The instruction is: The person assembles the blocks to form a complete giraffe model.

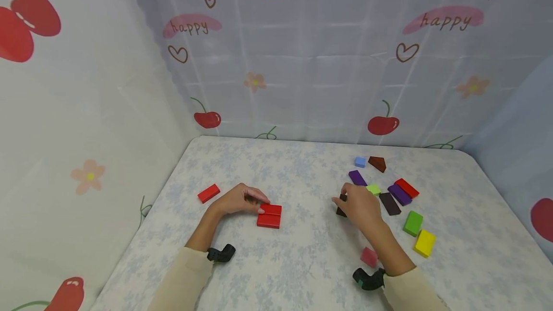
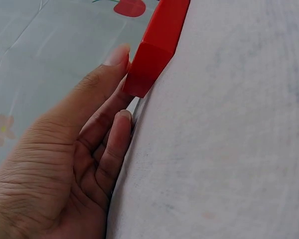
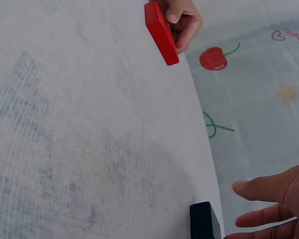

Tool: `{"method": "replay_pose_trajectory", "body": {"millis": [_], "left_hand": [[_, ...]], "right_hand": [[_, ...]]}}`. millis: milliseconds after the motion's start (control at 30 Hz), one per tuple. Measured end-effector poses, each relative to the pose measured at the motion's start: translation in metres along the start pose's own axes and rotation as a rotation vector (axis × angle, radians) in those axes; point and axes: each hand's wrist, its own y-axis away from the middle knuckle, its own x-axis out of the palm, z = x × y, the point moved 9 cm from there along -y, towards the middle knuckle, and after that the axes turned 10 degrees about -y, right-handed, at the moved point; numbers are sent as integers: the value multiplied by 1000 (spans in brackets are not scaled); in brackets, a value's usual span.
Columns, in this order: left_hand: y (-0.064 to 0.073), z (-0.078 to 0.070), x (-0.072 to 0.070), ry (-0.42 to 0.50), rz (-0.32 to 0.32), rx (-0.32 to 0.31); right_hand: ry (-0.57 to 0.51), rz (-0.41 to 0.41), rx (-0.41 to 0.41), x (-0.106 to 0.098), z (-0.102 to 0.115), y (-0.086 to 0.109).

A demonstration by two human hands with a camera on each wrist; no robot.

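Observation:
Two red blocks (image 1: 269,221) lie side by side, long edges together, at the middle left of the table. My left hand (image 1: 240,200) holds the farther one at its left end, thumb at that end and index finger along the far edge. The left wrist view shows the thumb beside the red block (image 2: 152,55), with the other fingers partly behind it. On the right, my right hand (image 1: 361,206) is over a dark block (image 1: 341,206), partly covering it. In the right wrist view its thumb and fingers are spread beside the dark block (image 3: 203,220).
Another red block (image 1: 209,193) lies left of my left hand. Around my right hand are a purple block (image 1: 357,178), a brown block (image 1: 378,163), a second dark block (image 1: 390,204), a green block (image 1: 413,223), a yellow block (image 1: 425,243) and a pink block (image 1: 369,257).

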Motion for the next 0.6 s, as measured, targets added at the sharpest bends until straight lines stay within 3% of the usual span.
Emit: {"method": "replay_pose_trajectory", "body": {"millis": [167,433,600], "left_hand": [[1,0,0,0,1,0],[1,1,1,-20,6,-4],[0,1,1,-23,7,3]], "right_hand": [[31,70,65,9,-12,-1],[22,156,-63,23,-1,-3],[29,155,-30,20,-3,-3]]}}
